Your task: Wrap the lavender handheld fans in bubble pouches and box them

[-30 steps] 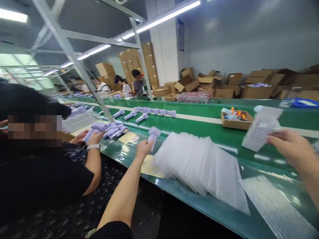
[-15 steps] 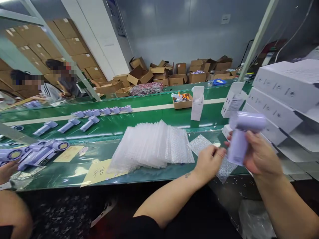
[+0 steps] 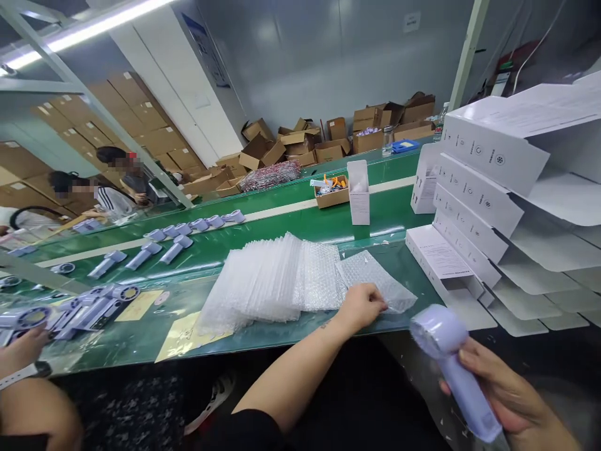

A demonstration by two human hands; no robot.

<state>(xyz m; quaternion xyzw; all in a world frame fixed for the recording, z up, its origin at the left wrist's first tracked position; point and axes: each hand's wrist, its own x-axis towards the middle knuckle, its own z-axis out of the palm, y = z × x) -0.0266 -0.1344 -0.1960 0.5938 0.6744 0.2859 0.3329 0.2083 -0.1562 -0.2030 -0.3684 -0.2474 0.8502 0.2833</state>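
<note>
Held in my right hand (image 3: 504, 382) is a lilac handheld fan (image 3: 462, 369), its round head tilted up to the left, beyond the table's front edge. The fingers of my left hand (image 3: 364, 307) are closed at the lower edge of a loose bubble-wrap bag (image 3: 375, 279) lying on the green table; whether they pinch it is too small to tell. Just left of that bag fans out a thick row of bubble-wrap bags (image 3: 267, 282). Beside my right hand, white printed boxes (image 3: 488, 163) are stacked, some with open flaps.
An upright white box (image 3: 359, 194) and a small carton of parts (image 3: 331, 194) stand behind the bags. Lilac fans (image 3: 143, 254) lie on the green belt at the left. Another person's hand (image 3: 23, 351) touches a fan pile at the far left.
The fan in my right hand has moved down toward me and turned, its head now at the upper left. My left hand is now at the loose bag's lower edge. The view has shifted.
</note>
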